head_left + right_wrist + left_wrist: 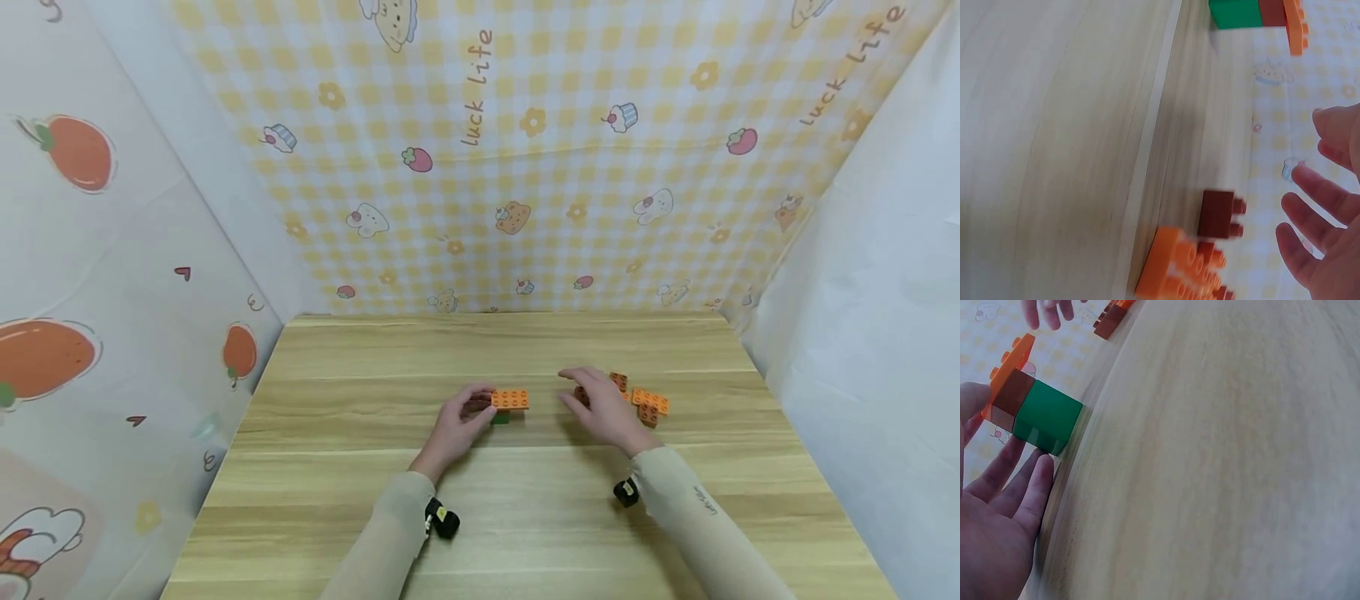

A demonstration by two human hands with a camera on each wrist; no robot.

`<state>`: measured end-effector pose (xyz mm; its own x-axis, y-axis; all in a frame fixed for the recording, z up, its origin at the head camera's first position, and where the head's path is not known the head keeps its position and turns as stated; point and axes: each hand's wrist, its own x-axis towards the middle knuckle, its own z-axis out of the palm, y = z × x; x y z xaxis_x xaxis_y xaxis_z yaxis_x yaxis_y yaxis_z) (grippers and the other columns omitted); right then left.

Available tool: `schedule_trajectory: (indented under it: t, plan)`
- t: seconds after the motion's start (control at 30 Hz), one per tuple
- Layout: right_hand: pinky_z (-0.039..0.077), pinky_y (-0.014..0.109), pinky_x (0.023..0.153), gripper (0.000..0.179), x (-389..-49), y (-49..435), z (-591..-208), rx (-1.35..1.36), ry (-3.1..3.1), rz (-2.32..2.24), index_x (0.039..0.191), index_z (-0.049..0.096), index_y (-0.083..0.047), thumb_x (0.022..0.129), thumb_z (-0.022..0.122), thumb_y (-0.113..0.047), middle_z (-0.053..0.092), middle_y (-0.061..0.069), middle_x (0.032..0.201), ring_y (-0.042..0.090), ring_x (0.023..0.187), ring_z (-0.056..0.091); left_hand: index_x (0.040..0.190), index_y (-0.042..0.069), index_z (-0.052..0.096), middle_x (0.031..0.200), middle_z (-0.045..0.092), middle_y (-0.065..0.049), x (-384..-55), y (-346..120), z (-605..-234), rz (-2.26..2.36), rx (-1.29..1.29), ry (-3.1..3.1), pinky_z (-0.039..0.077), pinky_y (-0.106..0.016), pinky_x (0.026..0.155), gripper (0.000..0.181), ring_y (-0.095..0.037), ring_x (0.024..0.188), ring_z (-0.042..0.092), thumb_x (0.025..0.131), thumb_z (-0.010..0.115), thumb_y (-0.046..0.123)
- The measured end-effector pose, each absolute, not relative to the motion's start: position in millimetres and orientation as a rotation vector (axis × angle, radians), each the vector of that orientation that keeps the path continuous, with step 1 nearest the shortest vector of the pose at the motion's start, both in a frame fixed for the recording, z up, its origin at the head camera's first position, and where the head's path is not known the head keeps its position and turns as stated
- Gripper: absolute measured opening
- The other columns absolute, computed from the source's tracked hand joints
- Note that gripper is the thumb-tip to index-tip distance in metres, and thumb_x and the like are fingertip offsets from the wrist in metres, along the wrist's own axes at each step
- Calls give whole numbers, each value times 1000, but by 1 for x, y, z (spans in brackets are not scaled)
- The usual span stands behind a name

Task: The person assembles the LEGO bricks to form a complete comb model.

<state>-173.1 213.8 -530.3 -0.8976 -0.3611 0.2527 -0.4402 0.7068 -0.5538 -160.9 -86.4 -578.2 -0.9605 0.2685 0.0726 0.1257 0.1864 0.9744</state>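
Note:
My left hand (453, 425) holds the left end of a small stack of toy building bricks, thumb at the top piece and fingers along the side. From the bottom up, the stack is a green block (1047, 415), a brown brick (1015, 392) and a flat orange brick (510, 400) with studs on top, which juts out to the right. My right hand (603, 410) hovers with parted fingers beside the loose bricks and holds nothing. A brown brick (1216, 214) and an orange brick (1159, 262) lie nearest to it.
Among the loose pieces on the right are another orange brick (651, 401) and a brown brick (648, 416) against it. The wooden table (337, 475) ends at a checked cloth backdrop (465, 250), with pale sheets on both sides.

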Motion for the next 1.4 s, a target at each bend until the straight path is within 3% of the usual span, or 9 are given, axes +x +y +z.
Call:
schedule_trajectory:
  t: [0.13, 0.2, 0.67, 0.97, 1.4]
  plan:
    - [52, 57, 100, 42, -175, 223, -533, 602, -2821, 888, 140, 64, -5, 101, 73, -18, 65, 16, 134, 37, 121, 62, 139, 10, 63, 132, 68, -8, -160, -86, -577, 1892, 388, 2334, 55, -37, 99, 37, -28, 124, 65, 105, 67, 23]
    - [50, 59, 102, 42, -176, 227, -534, 592, -2839, 861, 140, 63, -4, 101, 72, -18, 65, 17, 134, 39, 124, 60, 140, 10, 63, 133, 68, -8, -160, -86, -577, 1892, 387, 2335, 55, -37, 99, 38, -28, 124, 64, 105, 67, 24]
    - [54, 58, 97, 49, -178, 239, -544, 630, -2917, 643, 137, 63, 2, 94, 80, -11, 65, 22, 130, 44, 120, 60, 141, 10, 62, 132, 68, -8, -161, -87, -579, 1888, 383, 2333, 55, -31, 96, 40, -28, 124, 64, 104, 68, 25]
    - [56, 57, 94, 51, -180, 242, -548, 637, -2959, 562, 138, 63, 4, 93, 81, -13, 67, 22, 129, 43, 117, 60, 139, 16, 64, 132, 69, -8, -160, -86, -579, 1901, 377, 2331, 55, -31, 94, 36, -27, 123, 65, 104, 68, 25]
    - [53, 56, 97, 36, -183, 239, -549, 649, -2962, 435, 123, 69, 5, 91, 82, -8, 71, 21, 118, 42, 111, 61, 141, 12, 62, 133, 68, -6, -161, -86, -580, 1893, 362, 2332, 55, -33, 94, 40, -27, 124, 64, 105, 68, 26]
